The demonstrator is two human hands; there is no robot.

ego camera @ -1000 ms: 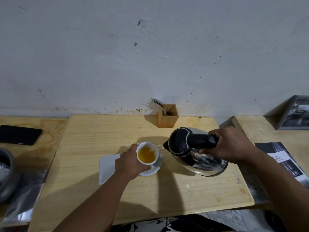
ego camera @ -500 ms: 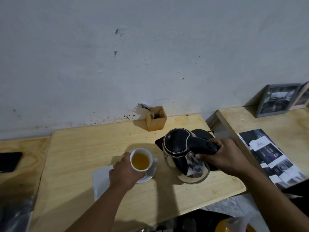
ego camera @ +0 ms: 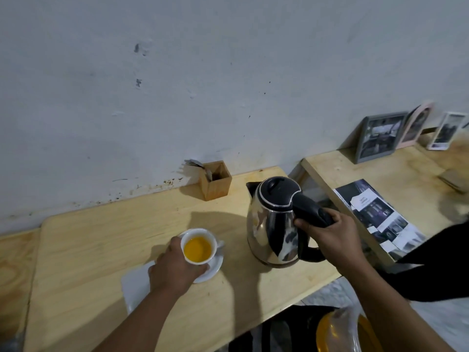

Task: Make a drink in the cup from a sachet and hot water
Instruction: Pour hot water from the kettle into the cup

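Gripping the kettle (ego camera: 272, 222) handle, the right hand (ego camera: 330, 235) is seen at the desk's right side; its fingers (ego camera: 303, 224) are wrapped tight around the black handle, thumb on the upper side. Kettle is held upright, steel body with black lid, base at or just above the desk (ego camera: 101, 237) surface; contact cannot be told. A black base plate is partly seen behind it.

Left hand (ego camera: 172, 270) is cupped around the near-left side of the white cup (ego camera: 199, 246). Cup wall is clasped by the fingers, thumb tip at the far-left rim, the other fingertips curled under the near side toward the saucer (ego camera: 215, 265). Cup sits on the saucer, filled with orange-yellow liquid, well left of the kettle and apart from it. Cup handle is pointed right, away from the hand.

A white napkin (ego camera: 137, 283) is laid flat on the desk under the left wrist, touching or tucked under the saucer edge.

A wooden holder (ego camera: 215, 181) with cutlery is set against the wall, behind the cup and kettle. On the neighbouring desk to the right: a printed brochure (ego camera: 375, 214) and framed photos (ego camera: 380, 137) leaned on the wall. Sachet is not identified anywhere.
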